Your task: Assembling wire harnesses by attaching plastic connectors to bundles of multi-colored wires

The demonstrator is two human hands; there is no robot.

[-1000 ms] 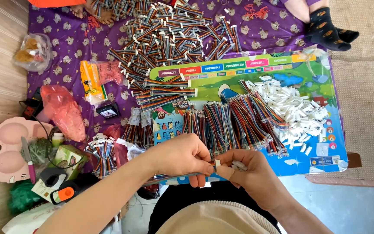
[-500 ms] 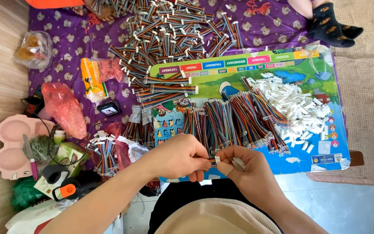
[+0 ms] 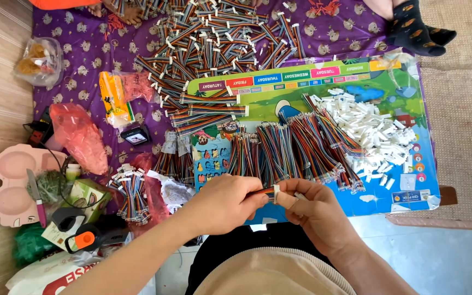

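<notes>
- Purple patterned cloth (image 3: pixel 83 60) spread on the floor
- Pink moulded plastic tray (image 3: pixel 12 180), a pink-handled knife (image 3: pixel 36 199) on it
- Red plastic bag (image 3: pixel 80 136)
- Dark patterned sock (image 3: pixel 411 27), top right
- Clear bag of brown snacks (image 3: pixel 36 60)

A short ribbon of multicoloured wires (image 3: pixel 265 193) lies level between the two hands, just above the near edge of the colourful board. Its end meets a small white plastic connector (image 3: pixel 277 192), which sits upright across the wire tips. A second white connector (image 3: pixel 300 195) rests just beside it.
</notes>
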